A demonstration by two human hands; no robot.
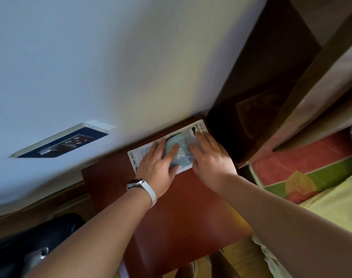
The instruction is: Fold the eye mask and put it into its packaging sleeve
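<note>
A light blue eye mask (180,150) with white markings lies folded inside a clear and white packaging sleeve (198,127) on the far end of a reddish-brown table (187,207), close to the wall. My left hand (158,167), with a white watch on its wrist, lies flat on the sleeve's left part, fingers spread over the mask. My right hand (210,155) presses flat on the sleeve's right part, fingers touching the mask's right edge. Both palms hide much of the sleeve.
A white wall with a socket plate (60,142) stands behind the table. A bed with a red, green and yellow cover (311,177) is at the right. A dark bag (40,243) sits at the lower left. Dark wooden furniture (271,67) fills the upper right.
</note>
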